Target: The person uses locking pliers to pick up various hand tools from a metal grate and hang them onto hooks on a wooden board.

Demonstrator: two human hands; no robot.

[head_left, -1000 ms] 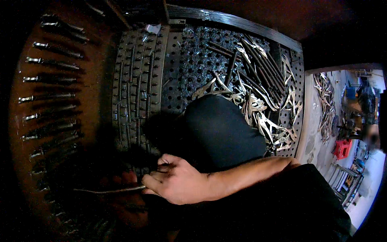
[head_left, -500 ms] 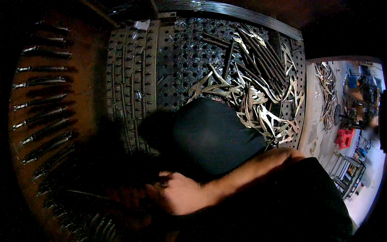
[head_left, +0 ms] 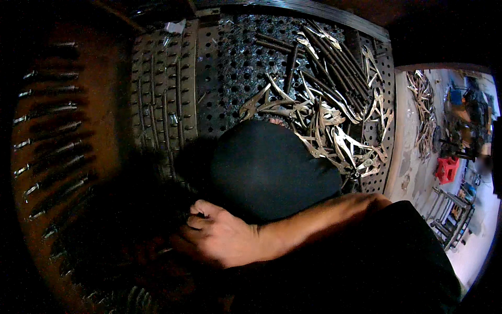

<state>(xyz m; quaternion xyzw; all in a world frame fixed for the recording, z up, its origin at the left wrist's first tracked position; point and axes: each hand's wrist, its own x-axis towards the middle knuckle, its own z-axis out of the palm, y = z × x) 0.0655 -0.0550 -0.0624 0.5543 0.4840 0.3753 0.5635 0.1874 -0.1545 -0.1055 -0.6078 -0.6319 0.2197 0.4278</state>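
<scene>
Low in the middle of the view, my right hand (head_left: 222, 235) is closed, its fingers curled into deep shadow. Whatever it grips is hidden in the dark. Beside it, to the left, a dim reddish shape may be my left hand; its fingers do not show. A short pale glint lies by that shape. Beyond my right hand rises a rounded dark cloth form (head_left: 274, 167), which looks like my covered knee. Past it, metal locking pliers (head_left: 342, 141) lie in a loose heap.
Dark rods (head_left: 337, 68) lie among the pliers on a perforated metal plate (head_left: 235, 52). A pegged panel (head_left: 141, 57) stands left of it. Along the brown surface at far left runs a row of slim metal tools (head_left: 55, 107). A red stool (head_left: 447, 170) and a metal frame stand outside at right.
My right hand has moved slightly up and left, and its curled fingers show more clearly. The whole view has shifted a little. The pliers heap looks the same.
</scene>
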